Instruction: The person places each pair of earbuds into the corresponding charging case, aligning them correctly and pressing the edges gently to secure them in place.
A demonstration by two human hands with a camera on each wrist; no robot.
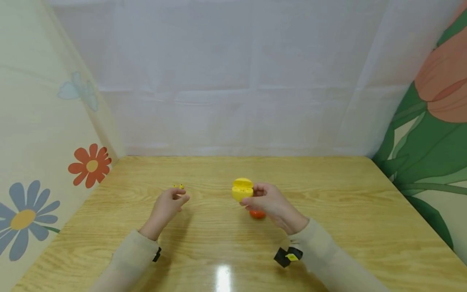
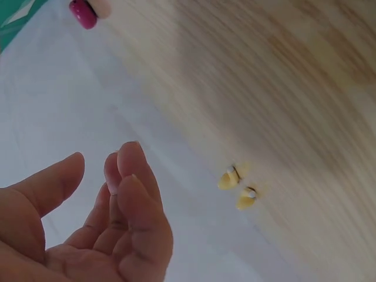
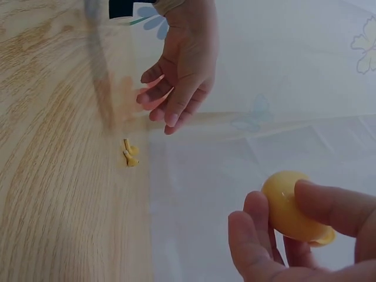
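Observation:
My right hand [image 1: 273, 203] grips a yellow earbud case [image 1: 240, 194] above the table, thumb and fingers on its sides. Its lid [image 1: 242, 181] stands raised in the head view; the right wrist view shows the rounded yellow shell [image 3: 288, 205]. Two small yellow earbuds [image 2: 229, 177] lie close together on the tabletop, just beyond my left hand [image 1: 167, 207]. That hand hovers with its fingers loosely bent and the thumb apart, holding nothing. Below the right hand, a glossy red rounded object [image 1: 257, 214] sits on the table, partly hidden; its kind is unclear.
The wood-grain table [image 1: 219, 235] runs back to a white cloth backdrop [image 1: 233, 81]. Flower-printed cloth hangs at the left and right sides. A black wrist mount [image 1: 288, 257] shows below the right sleeve. A magenta object [image 2: 83, 13] appears at the left wrist view's top corner.

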